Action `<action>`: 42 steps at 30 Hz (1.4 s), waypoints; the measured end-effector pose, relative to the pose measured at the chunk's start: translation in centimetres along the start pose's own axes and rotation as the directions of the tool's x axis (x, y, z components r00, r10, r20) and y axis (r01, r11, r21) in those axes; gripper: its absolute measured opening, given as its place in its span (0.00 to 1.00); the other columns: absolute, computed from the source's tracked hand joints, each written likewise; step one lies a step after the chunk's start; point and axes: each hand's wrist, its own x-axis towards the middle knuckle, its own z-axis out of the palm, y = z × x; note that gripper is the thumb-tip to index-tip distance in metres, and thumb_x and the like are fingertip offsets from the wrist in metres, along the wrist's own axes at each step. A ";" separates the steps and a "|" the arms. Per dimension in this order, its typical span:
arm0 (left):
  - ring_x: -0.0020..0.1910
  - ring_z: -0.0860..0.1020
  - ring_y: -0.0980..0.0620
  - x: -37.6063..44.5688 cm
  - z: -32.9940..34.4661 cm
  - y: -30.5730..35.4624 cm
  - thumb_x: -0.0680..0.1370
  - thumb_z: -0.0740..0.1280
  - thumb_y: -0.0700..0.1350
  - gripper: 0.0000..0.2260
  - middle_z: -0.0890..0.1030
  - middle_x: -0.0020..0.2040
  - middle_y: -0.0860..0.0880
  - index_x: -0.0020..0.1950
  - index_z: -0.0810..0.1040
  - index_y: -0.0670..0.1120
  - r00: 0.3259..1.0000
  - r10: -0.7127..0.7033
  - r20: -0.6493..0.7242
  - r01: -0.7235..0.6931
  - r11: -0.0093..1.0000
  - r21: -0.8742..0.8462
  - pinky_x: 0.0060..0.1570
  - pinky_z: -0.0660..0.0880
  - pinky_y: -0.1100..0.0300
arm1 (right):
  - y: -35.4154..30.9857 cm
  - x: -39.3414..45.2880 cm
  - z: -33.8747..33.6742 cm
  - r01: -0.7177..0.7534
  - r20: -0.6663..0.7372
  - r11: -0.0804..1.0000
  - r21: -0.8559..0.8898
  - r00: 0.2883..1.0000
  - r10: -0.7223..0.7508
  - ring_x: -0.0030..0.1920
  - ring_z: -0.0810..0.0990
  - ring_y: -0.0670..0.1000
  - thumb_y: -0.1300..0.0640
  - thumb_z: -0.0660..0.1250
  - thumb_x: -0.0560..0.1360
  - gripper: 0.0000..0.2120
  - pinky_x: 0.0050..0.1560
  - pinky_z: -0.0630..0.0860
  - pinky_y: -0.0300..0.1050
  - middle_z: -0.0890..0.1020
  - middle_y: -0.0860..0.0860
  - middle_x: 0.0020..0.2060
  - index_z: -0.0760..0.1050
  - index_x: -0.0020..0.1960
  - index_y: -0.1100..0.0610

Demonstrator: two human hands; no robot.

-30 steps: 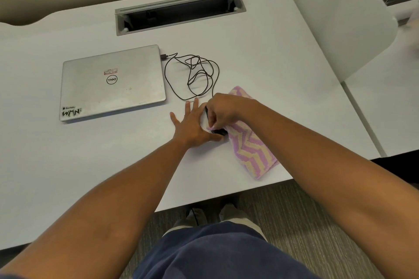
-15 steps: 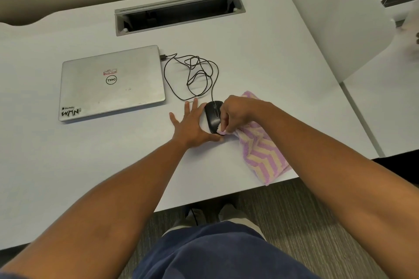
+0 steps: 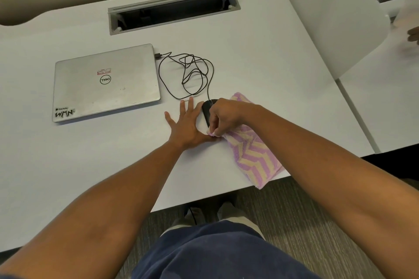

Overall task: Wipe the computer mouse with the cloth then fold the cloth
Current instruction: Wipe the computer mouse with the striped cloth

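A black wired computer mouse (image 3: pixel 206 111) lies on the white desk (image 3: pixel 68 165), mostly covered by my right hand. My right hand (image 3: pixel 223 118) pinches a corner of the pink and yellow zigzag cloth (image 3: pixel 254 156) against the mouse's near right side. The cloth trails back to the right and hangs a little over the desk's front edge. Flat on the desk, my left hand (image 3: pixel 187 124) has its fingers spread and its thumb side touching the mouse's left flank.
A shut silver laptop (image 3: pixel 105 82) lies to the left, with the mouse's tangled black cable (image 3: pixel 188 75) plugged into its right side. A cable slot (image 3: pixel 173 10) is cut into the desk at the back. A white divider panel (image 3: pixel 328 11) stands at right.
My right hand with the cloth slid off the mouse's top to its right side, then towards its near end, so the mouse shows. The cloth shifted right. My left hand stayed flat.
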 end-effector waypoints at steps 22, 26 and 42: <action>0.80 0.34 0.51 0.1 -0.4 0.2 0.58 0.69 0.79 0.58 0.41 0.83 0.53 0.81 0.47 0.61 0.999 -0.027 0.028 0.029 0.999 -0.043 0.70 0.31 0.29 | 3.3 -0.4 -2.3 -0.107 -0.055 0.993 0.044 0.993 0.109 0.41 0.79 0.44 0.54 0.77 0.67 0.03 0.37 0.70 0.36 0.80 0.43 0.37 0.84 0.38 0.48; 0.80 0.34 0.51 0.2 -0.4 0.1 0.58 0.68 0.80 0.58 0.41 0.83 0.53 0.81 0.47 0.61 0.999 -0.030 0.029 0.031 0.999 -0.042 0.70 0.30 0.30 | 2.8 0.5 -2.6 -0.040 -0.232 0.998 0.053 0.971 0.051 0.45 0.78 0.46 0.52 0.73 0.72 0.10 0.42 0.69 0.38 0.79 0.44 0.40 0.85 0.51 0.55; 0.80 0.35 0.51 0.1 -0.8 0.4 0.59 0.72 0.77 0.57 0.41 0.83 0.53 0.81 0.48 0.61 0.998 -0.033 0.051 0.036 0.998 -0.060 0.70 0.31 0.29 | 2.9 2.4 -3.4 -0.119 -0.187 0.993 -0.012 0.976 0.115 0.51 0.81 0.49 0.49 0.72 0.73 0.11 0.52 0.77 0.44 0.85 0.49 0.48 0.85 0.51 0.54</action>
